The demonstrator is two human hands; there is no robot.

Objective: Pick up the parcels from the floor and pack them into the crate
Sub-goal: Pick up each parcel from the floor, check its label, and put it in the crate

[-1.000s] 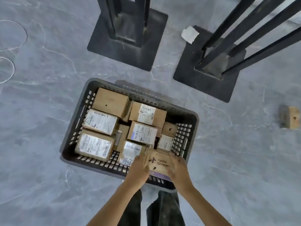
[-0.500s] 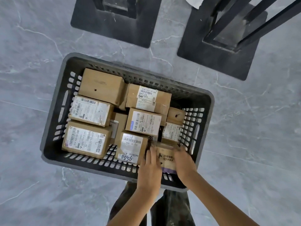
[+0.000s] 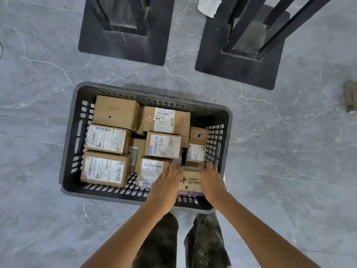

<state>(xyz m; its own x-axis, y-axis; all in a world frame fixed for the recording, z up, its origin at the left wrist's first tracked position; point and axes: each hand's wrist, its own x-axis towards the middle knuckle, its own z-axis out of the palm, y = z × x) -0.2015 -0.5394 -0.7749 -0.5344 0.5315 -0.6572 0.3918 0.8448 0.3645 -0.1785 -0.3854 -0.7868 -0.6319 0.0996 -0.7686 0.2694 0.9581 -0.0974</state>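
A dark grey slotted plastic crate sits on the floor, holding several brown cardboard parcels with white shipping labels. In its near right corner lies a small brown parcel with black print. My left hand lies with straight fingers against that parcel's left side, partly over a labelled parcel. My right hand presses its right side, fingers pointing forward along the crate wall. One more small brown parcel lies on the floor at the far right edge.
Two black metal stands with square base plates stand just behind the crate. A white scrap of paper lies on the right base. The floor is grey marbled tile. My legs stand right at the crate's near edge.
The printed parcel has gone from above the crate's near rim down into the near right corner, both hands following it. My fingers have straightened along its sides.
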